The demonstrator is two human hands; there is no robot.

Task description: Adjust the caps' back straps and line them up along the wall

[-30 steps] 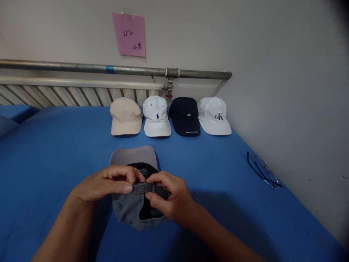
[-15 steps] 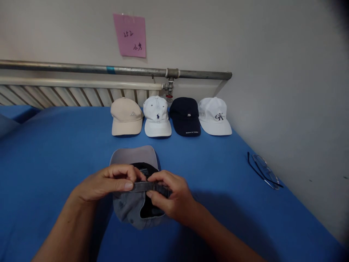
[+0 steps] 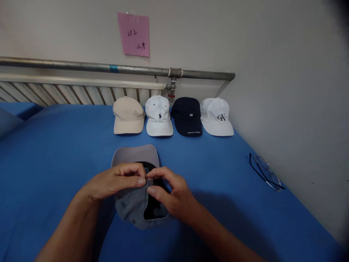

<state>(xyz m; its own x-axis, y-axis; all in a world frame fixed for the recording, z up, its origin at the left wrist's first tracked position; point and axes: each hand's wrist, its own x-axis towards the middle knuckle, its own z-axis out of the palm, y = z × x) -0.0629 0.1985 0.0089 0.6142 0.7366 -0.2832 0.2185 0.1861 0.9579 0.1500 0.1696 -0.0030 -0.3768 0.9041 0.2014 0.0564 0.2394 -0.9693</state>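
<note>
A grey cap (image 3: 131,209) lies upside down on the blue sheet, its brim pointing away from me and its back opening toward me. My left hand (image 3: 120,180) pinches the cap's back strap between thumb and fingers, near the middle of the opening. Close beside it, my right hand (image 3: 170,191) has thumb and forefinger at the same strap, with the fingertips of both hands almost touching. The fingers hide most of the strap.
Behind stand a beige cap (image 3: 128,115), a pale cap (image 3: 159,116), a black cap (image 3: 187,117) and a white cap (image 3: 217,117) in a row. Glasses (image 3: 265,173) lie at the right edge. A radiator (image 3: 81,94) and pipe (image 3: 141,70) run along the wall.
My left hand has slid right along the strap, so its thumb now sits next to my right fingertips. The strap length seen between the hands is now mostly covered. The view has shifted slightly.
</note>
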